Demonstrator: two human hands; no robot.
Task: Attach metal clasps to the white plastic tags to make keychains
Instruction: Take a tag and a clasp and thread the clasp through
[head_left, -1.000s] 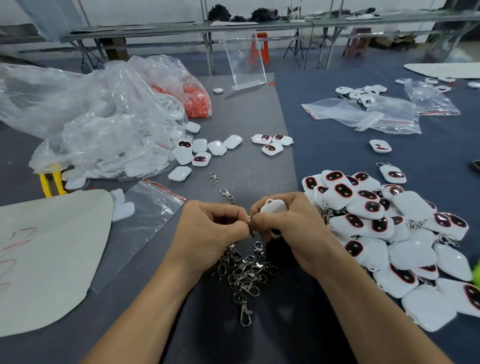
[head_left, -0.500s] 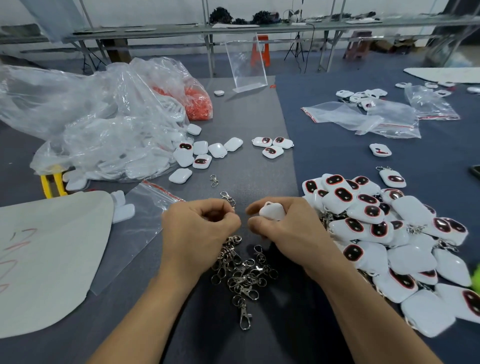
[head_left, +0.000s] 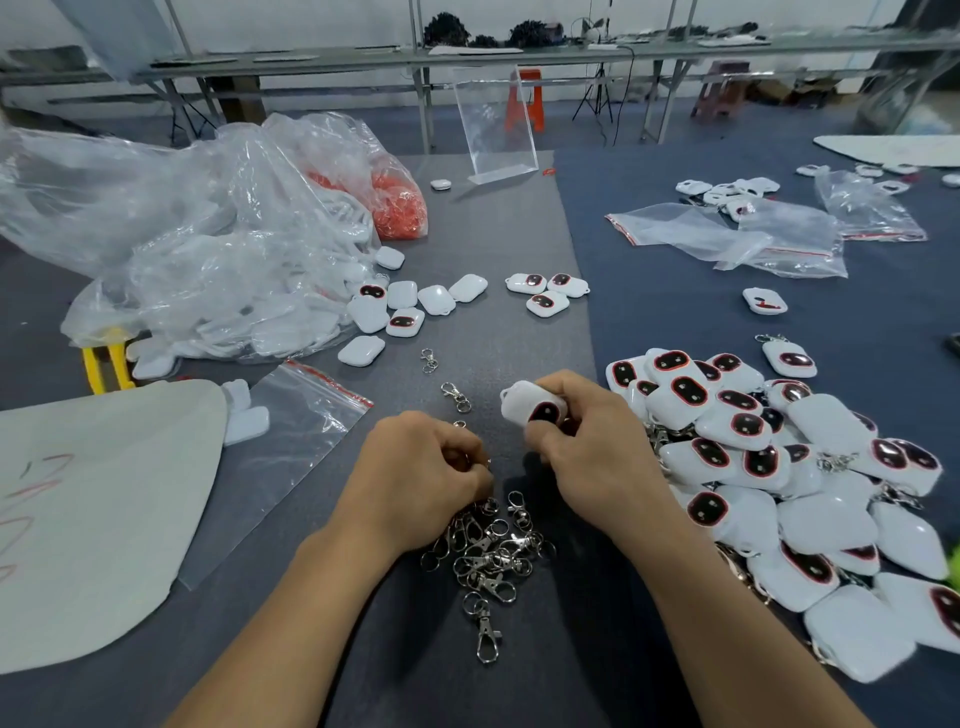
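1. My right hand (head_left: 597, 457) wraps its thumb and fingers round one white tag (head_left: 532, 408), lifted clear of the bench (head_left: 519, 228). The tag's dark, red-rimmed face is toward me. I judge this angle lets me find its loop, which is hidden.
2. My left hand (head_left: 421, 478) is curled tight and seems to pinch a clasp (head_left: 486, 461). Only a glint of metal shows at the fingertips.
3. The hands are near each other but apart, and tag and clasp are not yet joined. The step in hand is probably bringing the ring to the loop.
4. The clasp pile (head_left: 493, 551) lies between my forearms, just under the left hand, for a short reach.
5. Finished keychains (head_left: 779, 467) are heaped beside my right hand. Bare tags (head_left: 405, 306) spill from the plastic bag (head_left: 208, 234) on the far left. Supply is on the left, output on the right.
6. Risk: the ring is small and could slip from the pinch.
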